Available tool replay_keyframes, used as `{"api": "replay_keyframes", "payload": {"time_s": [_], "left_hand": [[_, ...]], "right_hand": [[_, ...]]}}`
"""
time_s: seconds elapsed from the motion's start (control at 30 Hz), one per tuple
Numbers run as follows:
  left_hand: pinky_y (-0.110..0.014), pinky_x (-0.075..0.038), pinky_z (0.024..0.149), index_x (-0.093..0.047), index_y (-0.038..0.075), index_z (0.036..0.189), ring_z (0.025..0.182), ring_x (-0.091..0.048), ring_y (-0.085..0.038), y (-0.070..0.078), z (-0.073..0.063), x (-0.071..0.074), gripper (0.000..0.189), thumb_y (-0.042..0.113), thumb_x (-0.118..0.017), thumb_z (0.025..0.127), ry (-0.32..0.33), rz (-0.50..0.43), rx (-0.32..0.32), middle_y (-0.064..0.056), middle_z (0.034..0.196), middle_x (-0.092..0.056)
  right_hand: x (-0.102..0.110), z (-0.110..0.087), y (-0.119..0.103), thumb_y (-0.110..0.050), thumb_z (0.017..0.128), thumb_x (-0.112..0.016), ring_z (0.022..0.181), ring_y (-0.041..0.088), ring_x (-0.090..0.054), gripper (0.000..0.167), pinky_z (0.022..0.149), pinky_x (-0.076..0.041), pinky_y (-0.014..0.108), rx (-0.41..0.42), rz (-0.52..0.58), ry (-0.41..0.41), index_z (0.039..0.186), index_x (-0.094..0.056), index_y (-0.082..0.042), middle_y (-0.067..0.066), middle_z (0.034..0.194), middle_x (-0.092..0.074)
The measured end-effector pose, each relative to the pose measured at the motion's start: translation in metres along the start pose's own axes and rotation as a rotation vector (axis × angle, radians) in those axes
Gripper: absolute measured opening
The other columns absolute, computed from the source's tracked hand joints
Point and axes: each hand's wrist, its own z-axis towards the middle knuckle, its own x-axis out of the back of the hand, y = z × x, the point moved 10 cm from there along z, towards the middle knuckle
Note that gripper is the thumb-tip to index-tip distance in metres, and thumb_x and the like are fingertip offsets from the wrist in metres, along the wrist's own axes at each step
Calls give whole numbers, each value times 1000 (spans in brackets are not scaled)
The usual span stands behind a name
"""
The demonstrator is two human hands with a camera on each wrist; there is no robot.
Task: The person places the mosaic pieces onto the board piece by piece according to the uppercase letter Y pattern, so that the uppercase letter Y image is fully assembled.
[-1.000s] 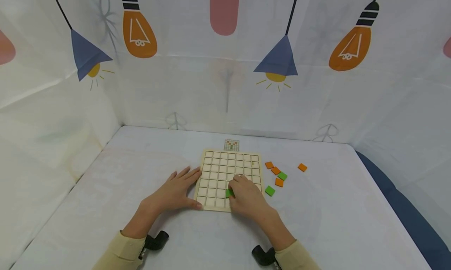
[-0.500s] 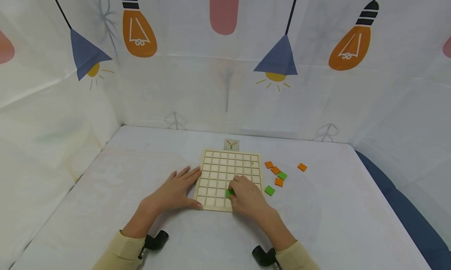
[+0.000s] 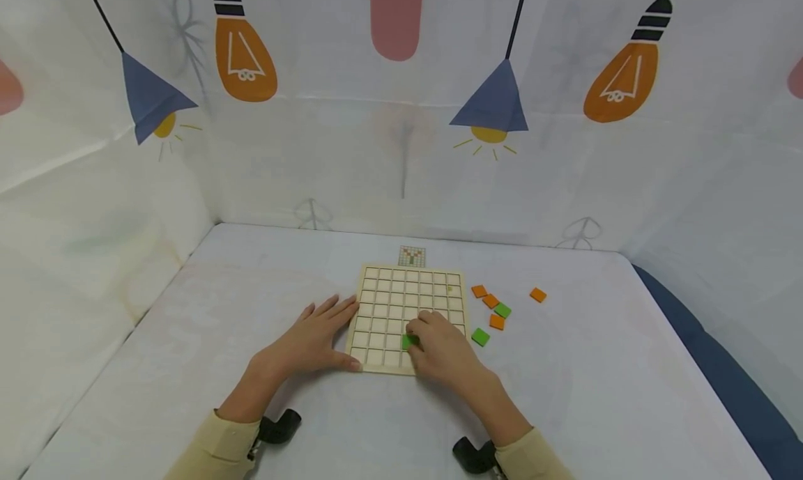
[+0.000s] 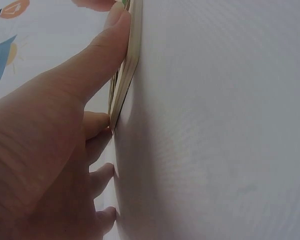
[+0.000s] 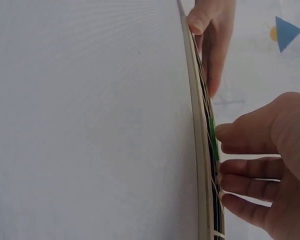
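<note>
The green square (image 3: 408,343) lies flat on the wooden board (image 3: 376,311), just left of the right hand (image 3: 445,351). That hand is nearer, and its thumb and fingers seem to pinch the square. All the square's sides look the same, so no side is long. The left hand (image 3: 314,341) has its fingers spread and touches the board's left edge. Loose squares (image 3: 497,322) lie on the desk (image 3: 596,368), right of the board.
</note>
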Motion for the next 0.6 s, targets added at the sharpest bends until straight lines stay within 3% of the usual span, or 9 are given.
{"api": "replay_keyframes", "payload": {"time_s": [0.27,0.6], "left_hand": [[-68,-15,119,-27,15,158,155,-15,-36,1,-1,2,113,70,-75,71,0,-4,-2,-1,166,-24],[-67,-14,119,-27,15,159,155,-15,-35,-1,0,-1,114,71,-74,71,-7,-8,1,0,167,-23]], "right_hand": [[7,-2,-3,-13,88,-65,84,12,-54,21,76,-51,31,38,-36,13,108,-71,-11,-4,94,-62],[16,-6,19,-9,87,-64,108,19,-61,30,93,-53,39,-92,61,-17,117,-69,-12,0,112,-66]]}}
